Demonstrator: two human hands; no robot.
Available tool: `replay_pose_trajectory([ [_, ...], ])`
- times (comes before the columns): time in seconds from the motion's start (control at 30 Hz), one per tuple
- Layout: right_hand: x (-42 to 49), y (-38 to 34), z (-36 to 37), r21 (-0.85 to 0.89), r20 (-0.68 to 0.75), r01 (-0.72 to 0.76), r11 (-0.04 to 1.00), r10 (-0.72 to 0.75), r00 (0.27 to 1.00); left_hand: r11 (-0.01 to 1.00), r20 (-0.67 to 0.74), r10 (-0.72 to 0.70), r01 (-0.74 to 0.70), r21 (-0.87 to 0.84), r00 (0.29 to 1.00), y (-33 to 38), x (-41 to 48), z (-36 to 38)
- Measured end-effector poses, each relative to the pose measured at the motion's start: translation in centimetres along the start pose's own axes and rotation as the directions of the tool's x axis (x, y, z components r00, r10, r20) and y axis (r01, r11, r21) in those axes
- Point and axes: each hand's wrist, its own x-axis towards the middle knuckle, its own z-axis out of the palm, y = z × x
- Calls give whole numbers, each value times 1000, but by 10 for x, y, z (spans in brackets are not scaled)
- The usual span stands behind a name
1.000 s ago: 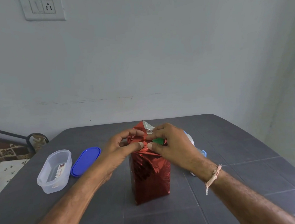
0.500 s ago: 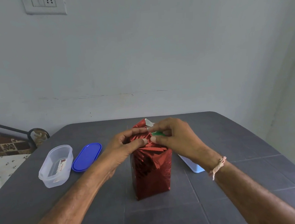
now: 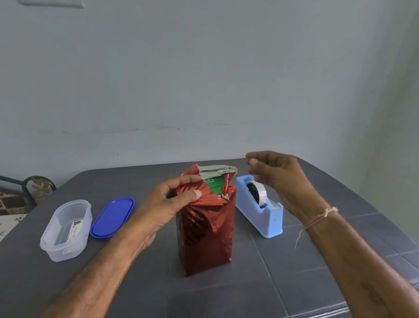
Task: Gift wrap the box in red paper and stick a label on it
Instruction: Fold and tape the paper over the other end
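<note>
A tall box wrapped in shiny red paper point(image 3: 205, 232) stands upright in the middle of the dark table point(image 3: 313, 276). Its top is partly unfolded, and the green box point(image 3: 213, 183) shows through the gap under a silver flap. My left hand point(image 3: 171, 202) pinches the folded paper at the top left corner. My right hand point(image 3: 277, 176) hovers to the right of the box, above the blue tape dispenser point(image 3: 259, 205), fingers loosely curled and holding nothing. A small label point(image 3: 74, 228) lies inside the clear tub.
A clear plastic tub point(image 3: 66, 230) sits at the left with its blue lid point(image 3: 112, 216) beside it. The tape dispenser stands close to the box's right side. A wall rises just behind the table's far edge.
My right hand has let go of the paper at the top of the box and moved right, above the tape dispenser. The top flap has sprung open. My left hand keeps its hold.
</note>
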Motion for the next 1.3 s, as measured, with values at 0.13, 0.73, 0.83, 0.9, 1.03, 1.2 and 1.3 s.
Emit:
replay_pose_trajectory([
  [0.13,8,34,-31,-224,-124,-184,957,159,980,1000,-2,-1,1,0,1000,-1,1,0],
  [0.73,47,79,-70,-325,-49,-655,682,680,732,1000,17,-4,4,-8,1000,-4,2,-4],
  [0.83,45,78,-66,-306,-61,-665,682,683,728,1000,21,0,0,-10,1000,-4,2,-4],
  [0.9,43,78,-65,-270,-60,-669,692,682,729,1000,22,1,-1,-10,1000,-5,1,-3],
  [1.03,36,79,-68,-146,-57,-683,715,683,728,1000,21,4,-3,-28,1000,-5,1,-2],
  [1.2,27,91,-70,-53,-49,-656,753,654,755,1000,21,1,0,-29,1000,-4,0,-2],
  [1.3,23,94,-72,-9,-38,-643,766,642,766,1000,20,0,0,-15,1000,-4,0,-2],
])
